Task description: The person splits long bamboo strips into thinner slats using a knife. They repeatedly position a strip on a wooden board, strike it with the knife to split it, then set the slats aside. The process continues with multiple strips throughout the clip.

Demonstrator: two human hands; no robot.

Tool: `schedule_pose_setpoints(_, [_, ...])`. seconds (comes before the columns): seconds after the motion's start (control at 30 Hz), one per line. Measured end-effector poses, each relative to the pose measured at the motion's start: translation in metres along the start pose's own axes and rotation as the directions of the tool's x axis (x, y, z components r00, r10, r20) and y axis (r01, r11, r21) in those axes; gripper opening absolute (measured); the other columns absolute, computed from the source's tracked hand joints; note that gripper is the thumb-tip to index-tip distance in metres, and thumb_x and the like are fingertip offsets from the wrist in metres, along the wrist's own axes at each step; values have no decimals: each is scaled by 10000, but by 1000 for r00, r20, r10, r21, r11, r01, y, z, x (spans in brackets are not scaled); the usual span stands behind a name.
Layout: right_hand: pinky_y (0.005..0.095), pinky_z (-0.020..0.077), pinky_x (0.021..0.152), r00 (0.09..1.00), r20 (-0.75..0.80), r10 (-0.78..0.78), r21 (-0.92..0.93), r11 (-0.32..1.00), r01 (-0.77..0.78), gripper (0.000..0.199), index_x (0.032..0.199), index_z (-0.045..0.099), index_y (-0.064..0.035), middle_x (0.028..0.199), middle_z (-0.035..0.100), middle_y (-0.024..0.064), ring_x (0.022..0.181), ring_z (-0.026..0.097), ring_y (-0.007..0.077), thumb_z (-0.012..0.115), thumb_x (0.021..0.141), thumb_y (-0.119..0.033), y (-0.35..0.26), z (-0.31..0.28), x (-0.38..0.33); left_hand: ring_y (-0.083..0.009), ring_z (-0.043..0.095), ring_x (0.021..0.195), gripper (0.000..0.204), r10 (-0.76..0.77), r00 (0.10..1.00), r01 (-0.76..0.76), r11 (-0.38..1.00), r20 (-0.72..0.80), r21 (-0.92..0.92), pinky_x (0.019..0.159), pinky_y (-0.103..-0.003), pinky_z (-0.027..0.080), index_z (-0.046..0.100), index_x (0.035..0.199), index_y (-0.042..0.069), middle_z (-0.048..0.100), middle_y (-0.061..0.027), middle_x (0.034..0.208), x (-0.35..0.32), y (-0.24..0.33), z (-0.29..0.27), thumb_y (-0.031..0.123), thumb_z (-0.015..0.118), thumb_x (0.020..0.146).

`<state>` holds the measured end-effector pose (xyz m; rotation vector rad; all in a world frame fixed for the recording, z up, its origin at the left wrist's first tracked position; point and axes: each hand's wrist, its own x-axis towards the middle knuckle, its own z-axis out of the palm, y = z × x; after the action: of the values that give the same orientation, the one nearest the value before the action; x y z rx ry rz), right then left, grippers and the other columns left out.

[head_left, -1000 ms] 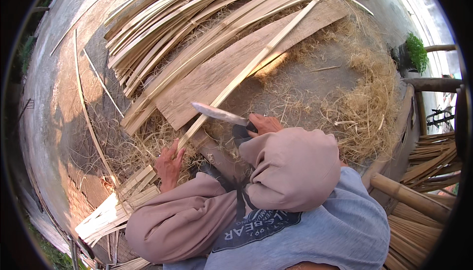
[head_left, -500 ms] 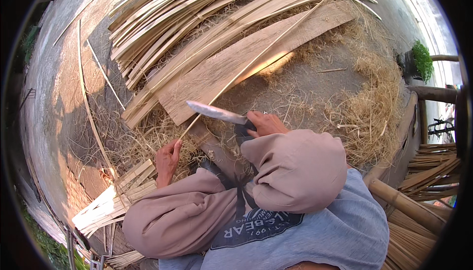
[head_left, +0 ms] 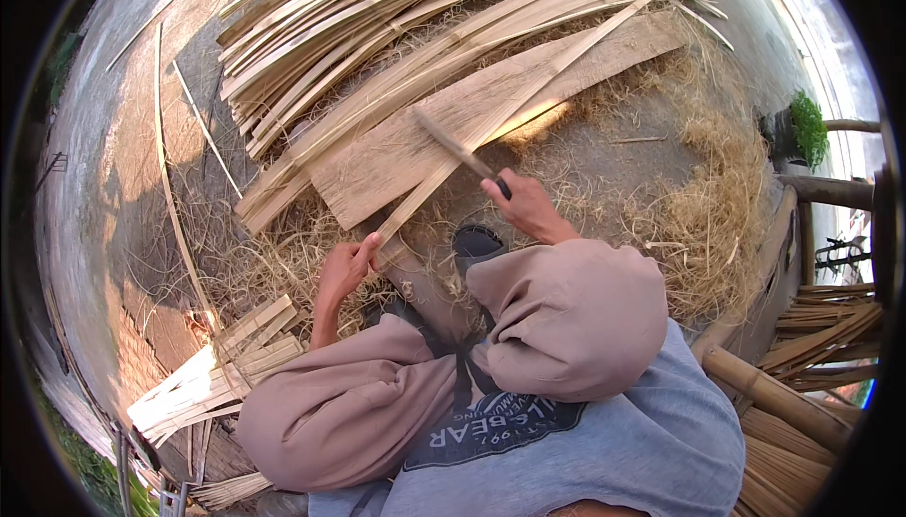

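Note:
Pinched in my left hand is the near end of a long, flat bamboo strip. The strip slants away to the upper right, across a wide wooden board lying on the ground. My right hand is closed round the dark handle of a knife. Its blade points to the upper left and crosses over the strip above the board's near edge; whether the two touch I cannot tell.
Beyond the board lies a large pile of split bamboo strips. Curly shavings cover the ground to the right and around my feet. A bundle of pale strips lies by my left knee. A bamboo pole stands at my right.
My left hand has moved up and right, and the strip now shows its broad face. My right hand has gone forward and right, bringing the blade over the strip.

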<state>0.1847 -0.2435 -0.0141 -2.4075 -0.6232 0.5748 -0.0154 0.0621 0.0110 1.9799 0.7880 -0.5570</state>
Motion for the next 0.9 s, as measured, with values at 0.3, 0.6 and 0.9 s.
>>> schedule_pose_setpoints(0.3, [505, 495, 652, 869, -392, 303, 50, 950, -309, 581, 813, 579, 4, 680, 620, 216, 707, 663, 410, 528, 1030, -532, 87, -108, 41, -139, 493, 496, 806, 42, 999, -42, 999, -24, 12, 530, -330, 383, 660, 592, 34, 495, -10, 489, 1, 4, 5, 755, 535, 931])
schedule_pose_setpoints(0.6, [513, 495, 625, 969, -239, 69, -17, 997, -75, 551, 883, 560, -21, 686, 619, 212, 688, 653, 435, 558, 1013, -556, 67, -32, 10, -154, 488, 492, 790, 7, 1000, -7, 1000, 1, 9, 520, -349, 376, 649, 599, 26, 485, -17, 486, -33, -46, -19, 706, 511, 976])
schedule_pose_setpoints(0.9, [509, 496, 629, 999, -29, -42, -80, 996, 39, 547, 839, 563, -39, 688, 629, 213, 697, 670, 407, 562, 1004, -561, 28, -45, 14, -118, 466, 496, 773, 43, 998, -40, 997, 45, -65, 507, -301, 353, 655, 590, 23, 486, -4, 490, -23, -16, -12, 673, 533, 990])
